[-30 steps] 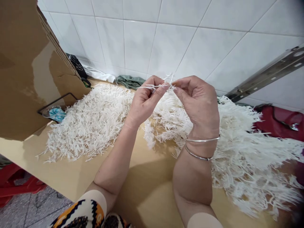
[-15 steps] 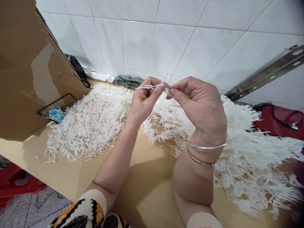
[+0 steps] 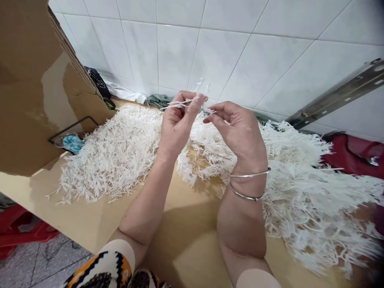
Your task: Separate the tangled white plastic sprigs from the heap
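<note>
My left hand (image 3: 177,124) is closed in a pinch on thin white strands (image 3: 179,104). Their ends stick out to the left and above the thumb. Close by on the right, my right hand (image 3: 238,130) has its thumb and forefinger nearly together around the tip of a white strand (image 3: 211,111). Both hands are raised over a table (image 3: 186,208). A dense pile of short white strands (image 3: 111,156) lies left of my left arm. Looser, longer white strands (image 3: 303,200) spread behind and to the right of my right arm.
A cardboard box (image 3: 27,92) stands at the left, with a blue-and-white item (image 3: 72,143) by its lower edge. A tiled wall (image 3: 222,56) closes the back. Dark cloth (image 3: 160,101), a red bag (image 3: 357,154) and a slanting metal bar (image 3: 336,94) are along it.
My right hand has turned and come slightly apart from the left, its bracelets moving left. My left hand has shifted a little up and left, still pinching the white strands.
</note>
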`<state>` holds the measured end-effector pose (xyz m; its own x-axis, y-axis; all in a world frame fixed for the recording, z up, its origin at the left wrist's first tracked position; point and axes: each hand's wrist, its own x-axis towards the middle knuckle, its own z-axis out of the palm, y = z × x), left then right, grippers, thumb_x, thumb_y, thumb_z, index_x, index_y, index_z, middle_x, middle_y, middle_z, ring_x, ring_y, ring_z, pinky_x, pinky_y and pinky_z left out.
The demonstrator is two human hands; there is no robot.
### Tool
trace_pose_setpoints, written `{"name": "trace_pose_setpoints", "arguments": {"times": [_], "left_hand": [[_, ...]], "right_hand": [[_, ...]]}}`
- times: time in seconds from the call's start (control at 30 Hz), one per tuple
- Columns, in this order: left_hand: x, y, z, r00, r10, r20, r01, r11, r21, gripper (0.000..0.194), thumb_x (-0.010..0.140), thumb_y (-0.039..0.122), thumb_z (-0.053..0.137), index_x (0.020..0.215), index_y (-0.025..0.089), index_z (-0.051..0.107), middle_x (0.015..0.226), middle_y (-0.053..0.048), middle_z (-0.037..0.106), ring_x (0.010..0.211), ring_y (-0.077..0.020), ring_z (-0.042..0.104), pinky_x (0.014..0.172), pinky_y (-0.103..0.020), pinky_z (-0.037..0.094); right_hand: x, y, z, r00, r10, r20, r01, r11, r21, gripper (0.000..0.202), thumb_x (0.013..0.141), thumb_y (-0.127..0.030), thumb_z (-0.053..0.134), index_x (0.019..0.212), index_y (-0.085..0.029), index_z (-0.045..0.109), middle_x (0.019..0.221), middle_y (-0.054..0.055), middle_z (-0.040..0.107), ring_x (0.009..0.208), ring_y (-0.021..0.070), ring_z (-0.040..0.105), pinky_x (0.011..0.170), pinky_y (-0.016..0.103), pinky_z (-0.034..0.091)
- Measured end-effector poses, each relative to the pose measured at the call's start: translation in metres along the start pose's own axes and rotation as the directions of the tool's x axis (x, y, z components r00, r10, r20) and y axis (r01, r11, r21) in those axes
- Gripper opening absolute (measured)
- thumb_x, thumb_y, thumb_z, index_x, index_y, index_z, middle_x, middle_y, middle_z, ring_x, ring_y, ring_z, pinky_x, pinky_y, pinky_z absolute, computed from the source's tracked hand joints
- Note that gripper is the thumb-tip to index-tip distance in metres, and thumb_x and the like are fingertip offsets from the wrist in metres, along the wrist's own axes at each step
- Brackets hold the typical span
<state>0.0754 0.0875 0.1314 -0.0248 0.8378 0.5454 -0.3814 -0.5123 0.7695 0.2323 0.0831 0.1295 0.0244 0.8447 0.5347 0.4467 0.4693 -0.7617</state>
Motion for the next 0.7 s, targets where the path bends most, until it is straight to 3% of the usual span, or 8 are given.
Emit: {"name": "trace_pose_setpoints", "arguments": {"times": [0.1, 0.23, 0.33, 0.43, 0.57, 0.7], "left_hand": [[0.005, -0.008, -0.005, 0.998, -0.057, -0.031, 0.054, 0.996, -0.074, 0.018, 0.1, 0.035, 0.072, 0.088, 0.022, 0.07, 0.077, 0.001, 0.065, 0.062, -0.0071, 0.049, 0.06, -0.024, 0.043], [0.005, -0.01, -0.005, 0.993, -0.098, -0.067, 0.09, 0.991, -0.103, 0.015, 0.1, 0.027, 0.071, 0.086, 0.021, 0.069, 0.08, 0.0, 0.067, 0.067, -0.0075, 0.054, 0.066, -0.023, 0.047], [0.004, -0.008, -0.004, 0.995, -0.089, -0.044, 0.086, 0.993, -0.084, 0.016, 0.1, 0.029, 0.07, 0.087, 0.021, 0.067, 0.083, 0.0, 0.069, 0.073, -0.0078, 0.058, 0.071, -0.021, 0.051], [0.003, -0.007, -0.003, 0.997, -0.08, -0.022, 0.079, 0.996, -0.041, 0.017, 0.101, 0.033, 0.068, 0.09, 0.021, 0.066, 0.088, -0.001, 0.071, 0.074, -0.0079, 0.059, 0.071, -0.021, 0.053], [0.002, -0.008, -0.005, 0.999, -0.034, -0.006, 0.034, 0.998, 0.043, 0.021, 0.101, 0.038, 0.069, 0.088, 0.022, 0.067, 0.083, 0.0, 0.068, 0.069, -0.0081, 0.055, 0.065, -0.023, 0.047], [-0.001, -0.014, -0.003, 0.999, 0.024, 0.043, -0.031, 0.985, 0.167, 0.024, 0.097, 0.04, 0.074, 0.082, 0.023, 0.067, 0.073, 0.002, 0.061, 0.066, -0.0094, 0.051, 0.062, -0.026, 0.043]], "right_hand": [[-0.005, -0.011, -0.002, 1.0, -0.026, 0.011, 0.025, 0.999, 0.032, 0.014, 0.097, -0.027, 0.07, 0.109, -0.025, 0.078, 0.105, 0.003, 0.082, 0.102, 0.0212, 0.076, 0.097, 0.043, 0.059], [-0.008, -0.022, -0.002, 0.995, -0.06, -0.075, 0.069, 0.988, 0.136, 0.031, 0.109, -0.045, 0.054, 0.111, -0.025, 0.078, 0.104, 0.005, 0.08, 0.099, 0.0196, 0.076, 0.1, 0.042, 0.059], [-0.01, -0.028, -0.001, 0.997, -0.077, 0.024, 0.071, 0.98, 0.185, 0.026, 0.105, -0.047, 0.063, 0.111, -0.026, 0.076, 0.11, 0.005, 0.079, 0.104, 0.0213, 0.075, 0.102, 0.043, 0.059], [-0.01, -0.031, 0.003, 0.994, -0.089, 0.063, 0.083, 0.992, 0.092, 0.013, 0.1, -0.039, 0.07, 0.098, -0.027, 0.073, 0.1, 0.001, 0.079, 0.098, 0.0211, 0.074, 0.099, 0.043, 0.058], [-0.008, -0.034, 0.008, 0.994, -0.105, -0.032, 0.102, 0.992, -0.071, 0.022, 0.104, -0.033, 0.062, 0.083, -0.025, 0.062, 0.078, -0.001, 0.071, 0.079, 0.0175, 0.067, 0.082, 0.036, 0.055], [-0.006, -0.027, 0.013, 0.995, -0.063, -0.074, 0.045, 0.975, -0.217, 0.027, 0.103, -0.031, 0.059, 0.078, -0.026, 0.054, 0.069, -0.002, 0.062, 0.066, 0.0157, 0.055, 0.069, 0.033, 0.046]]}}
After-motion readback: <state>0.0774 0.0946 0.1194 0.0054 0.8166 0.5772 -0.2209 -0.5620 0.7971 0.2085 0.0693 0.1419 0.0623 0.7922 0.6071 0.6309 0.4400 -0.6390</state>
